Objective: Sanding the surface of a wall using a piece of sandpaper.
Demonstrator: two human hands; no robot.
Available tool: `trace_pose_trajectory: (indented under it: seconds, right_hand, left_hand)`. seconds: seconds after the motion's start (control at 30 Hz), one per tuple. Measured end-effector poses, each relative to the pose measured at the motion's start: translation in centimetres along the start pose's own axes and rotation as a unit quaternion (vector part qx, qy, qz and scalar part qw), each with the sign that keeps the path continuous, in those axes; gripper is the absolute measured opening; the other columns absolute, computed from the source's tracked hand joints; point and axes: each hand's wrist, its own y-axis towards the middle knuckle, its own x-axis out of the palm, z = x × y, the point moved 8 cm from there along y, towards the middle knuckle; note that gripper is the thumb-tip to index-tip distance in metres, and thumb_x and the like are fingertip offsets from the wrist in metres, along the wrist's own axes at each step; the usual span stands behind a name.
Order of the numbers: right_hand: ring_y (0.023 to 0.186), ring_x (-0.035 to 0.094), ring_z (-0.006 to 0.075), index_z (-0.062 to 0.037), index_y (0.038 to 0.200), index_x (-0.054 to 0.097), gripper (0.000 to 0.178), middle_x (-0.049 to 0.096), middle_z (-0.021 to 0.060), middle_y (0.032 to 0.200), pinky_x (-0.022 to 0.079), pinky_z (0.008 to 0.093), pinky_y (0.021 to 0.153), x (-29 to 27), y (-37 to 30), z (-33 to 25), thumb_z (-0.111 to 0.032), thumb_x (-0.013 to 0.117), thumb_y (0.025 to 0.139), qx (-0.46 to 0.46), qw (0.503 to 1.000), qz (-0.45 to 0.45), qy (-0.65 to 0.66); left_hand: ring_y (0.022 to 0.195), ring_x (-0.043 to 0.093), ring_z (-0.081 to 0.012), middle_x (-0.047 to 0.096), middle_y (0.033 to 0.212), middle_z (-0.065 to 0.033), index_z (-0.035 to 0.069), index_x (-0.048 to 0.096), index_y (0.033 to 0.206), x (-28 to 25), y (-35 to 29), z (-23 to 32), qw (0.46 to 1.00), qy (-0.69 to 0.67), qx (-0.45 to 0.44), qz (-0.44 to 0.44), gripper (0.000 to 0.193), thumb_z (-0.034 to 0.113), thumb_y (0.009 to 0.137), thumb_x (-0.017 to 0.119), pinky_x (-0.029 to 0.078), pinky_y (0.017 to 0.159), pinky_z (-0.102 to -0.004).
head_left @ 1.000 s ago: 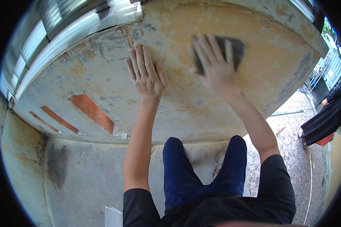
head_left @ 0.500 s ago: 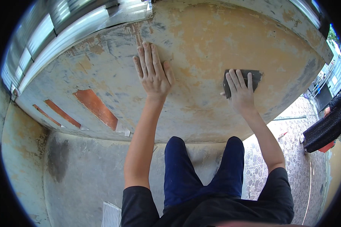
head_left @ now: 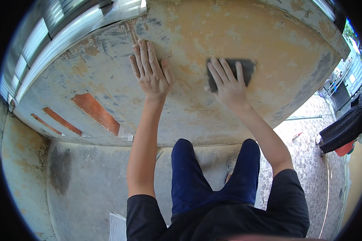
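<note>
In front of me rises a patchy wall point(head_left: 189, 112), worn beige, ochre and grey. My left hand point(head_left: 152, 78) lies flat on it, fingers stretched upward and thumb a little apart, with nothing in it. Farther right, my right hand point(head_left: 231, 88) presses a dark sheet of sandpaper point(head_left: 247, 72) against the ochre part. Three fingers lie over the sheet, its right side sticks out past them, and a fingertip or thumb shows at its left edge. The sheet's underside is hidden against the wall.
Reddish slots point(head_left: 96, 113) are set in the wall at lower left. Corrugated metal sheeting point(head_left: 40, 44) runs along the upper left. Below me is a grey concrete floor point(head_left: 92, 172). At far right, a person in dark patterned clothing point(head_left: 342, 130) is beside stone-patterned paving point(head_left: 309, 160).
My right hand has slid left and up across the wall with the sandpaper. My left hand keeps its flat pose, appearing slightly farther left and higher as the view shifts.
</note>
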Motion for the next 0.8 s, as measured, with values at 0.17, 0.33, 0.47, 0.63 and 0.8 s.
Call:
trace_pose_trajectory:
  seconds: [0.17, 0.33, 0.47, 0.63, 0.8]
  right_hand:
    - [0.154, 0.032, 0.0243, -0.0128, 0.155, 0.048, 0.085, 0.041, 0.0042, 0.164, 0.017, 0.0621, 0.123, 1.8, -5.6, 0.7, -0.059, 0.068, 0.086, 0.05, 0.997, -0.059, 0.02]
    - [0.155, 0.029, 0.0194, -0.0142, 0.16, 0.04, 0.087, 0.037, 0.0001, 0.167, 0.013, 0.0572, 0.126, -3.4, 9.9, -4.4, -0.062, 0.061, 0.091, 0.022, 0.998, 0.045, 0.028]
    - [0.156, 0.027, 0.0173, -0.0161, 0.161, 0.038, 0.087, 0.034, -0.0021, 0.168, 0.013, 0.0564, 0.127, -3.6, 11.5, -5.4, -0.062, 0.061, 0.091, 0.012, 0.997, 0.074, 0.01]
    - [0.156, 0.027, 0.0183, -0.0164, 0.158, 0.045, 0.084, 0.035, -0.002, 0.168, 0.013, 0.0588, 0.126, 2.3, -1.9, -3.5, -0.061, 0.063, 0.089, -0.003, 1.0, -0.003, 0.001]
    - [0.157, 0.026, 0.019, -0.0161, 0.157, 0.045, 0.083, 0.036, -0.0015, 0.168, 0.012, 0.0592, 0.126, 2.7, -4.1, -2.9, -0.059, 0.065, 0.089, -0.008, 0.999, -0.038, 0.022]
  left_hand:
    - [0.154, 0.03, -0.0384, 0.038, 0.163, -0.0231, -0.006, 0.039, 0.154, 0.0, 0.1, 0.4, 1.0, 0.008, 0.005, 0.008, 0.058, 0.025, 0.105, 0.041, 0.017, 0.127, -0.0523]
    - [0.155, 0.029, -0.0384, 0.038, 0.162, -0.0234, -0.006, 0.039, 0.155, 0.3, -0.1, 0.0, 1.0, -0.005, -0.001, -0.01, 0.058, 0.025, 0.105, 0.041, 0.017, 0.127, -0.0527]
    - [0.155, 0.029, -0.0384, 0.038, 0.162, -0.0238, -0.006, 0.04, 0.154, 0.0, -0.1, -0.6, 1.0, -0.009, 0.007, -0.003, 0.058, 0.023, 0.104, 0.042, 0.017, 0.127, -0.0525]
    - [0.155, 0.031, -0.0359, 0.039, 0.162, -0.0218, -0.004, 0.043, 0.154, 0.1, 0.1, 0.1, 1.0, -0.022, 0.0, 0.015, 0.057, 0.021, 0.103, 0.042, 0.016, 0.128, -0.0511]
    - [0.155, 0.031, -0.0335, 0.04, 0.162, -0.0199, -0.001, 0.044, 0.154, 0.1, 0.1, 0.2, 1.0, -0.019, -0.01, 0.018, 0.056, 0.021, 0.103, 0.042, 0.016, 0.128, -0.0501]
